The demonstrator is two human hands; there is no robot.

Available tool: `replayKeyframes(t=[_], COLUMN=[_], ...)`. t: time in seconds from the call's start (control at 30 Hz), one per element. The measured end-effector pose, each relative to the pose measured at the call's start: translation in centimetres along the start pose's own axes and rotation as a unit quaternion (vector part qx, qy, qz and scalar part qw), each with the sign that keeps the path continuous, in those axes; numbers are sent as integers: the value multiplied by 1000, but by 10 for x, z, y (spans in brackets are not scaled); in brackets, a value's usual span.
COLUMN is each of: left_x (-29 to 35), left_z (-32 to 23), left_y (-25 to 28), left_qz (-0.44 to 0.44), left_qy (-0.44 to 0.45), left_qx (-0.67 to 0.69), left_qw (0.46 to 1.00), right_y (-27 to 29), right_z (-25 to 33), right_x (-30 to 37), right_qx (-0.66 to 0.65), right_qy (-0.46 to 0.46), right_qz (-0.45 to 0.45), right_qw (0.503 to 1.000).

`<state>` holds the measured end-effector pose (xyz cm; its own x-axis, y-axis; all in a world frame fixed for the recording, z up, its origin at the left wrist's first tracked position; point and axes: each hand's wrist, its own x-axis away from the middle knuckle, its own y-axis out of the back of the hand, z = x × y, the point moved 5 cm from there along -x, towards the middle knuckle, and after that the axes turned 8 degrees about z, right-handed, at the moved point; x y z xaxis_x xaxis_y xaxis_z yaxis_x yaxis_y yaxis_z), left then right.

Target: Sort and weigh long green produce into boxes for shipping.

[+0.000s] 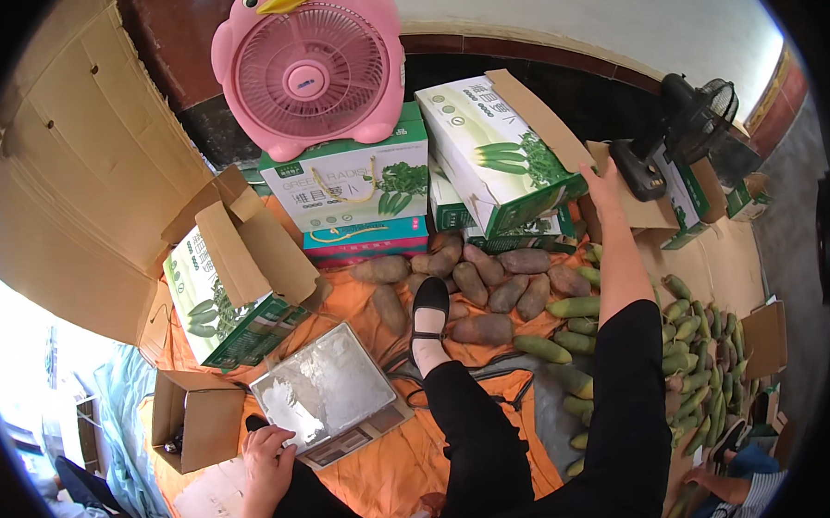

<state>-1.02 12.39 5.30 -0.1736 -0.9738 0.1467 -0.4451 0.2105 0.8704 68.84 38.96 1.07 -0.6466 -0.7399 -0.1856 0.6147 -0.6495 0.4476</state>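
With my right arm stretched forward, my right hand (601,184) grips the near right corner of a white and green carton (470,132). That carton is tilted on top of other cartons, and its brown flap (543,114) stands out along the right side. My left hand (268,462) is at the near left edge of a flat platform scale (332,378) with a shiny metal top. Its fingers are loosely bent and apart, with nothing seen in them. Several brownish long roots (483,329) and green radishes (542,348) lie on the orange cloth beyond my foot.
A pink penguin-shaped fan (305,79) stands on stacked cartons. An open carton (235,281) sits left, with a small brown box (209,421) nearer. A black fan (674,137) is at right. More green radishes (698,367) are piled there, near another person's arm (721,486).
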Motion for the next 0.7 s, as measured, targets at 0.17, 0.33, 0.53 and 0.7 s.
replayKeyframes(t=[0.17,0.33,0.53,0.7], left_x=[-4,-3,17,36], left_z=[-5,-9,-2,15], left_y=[0,2,12,21], left_qz=[5,-3,-30,-44], left_qy=[9,2,3,-10], left_qx=[-10,-25,-20,-14], left_qw=[1000,1000,999,999], right_y=[-11,-4,-17,-3], right_z=[-8,-19,7,18], right_x=[-10,6,87,128], right_qx=[39,-67,-298,-420], right_qy=[-21,-104,-201,-173], right_qz=[0,108,235,224], right_qw=[999,986,903,862])
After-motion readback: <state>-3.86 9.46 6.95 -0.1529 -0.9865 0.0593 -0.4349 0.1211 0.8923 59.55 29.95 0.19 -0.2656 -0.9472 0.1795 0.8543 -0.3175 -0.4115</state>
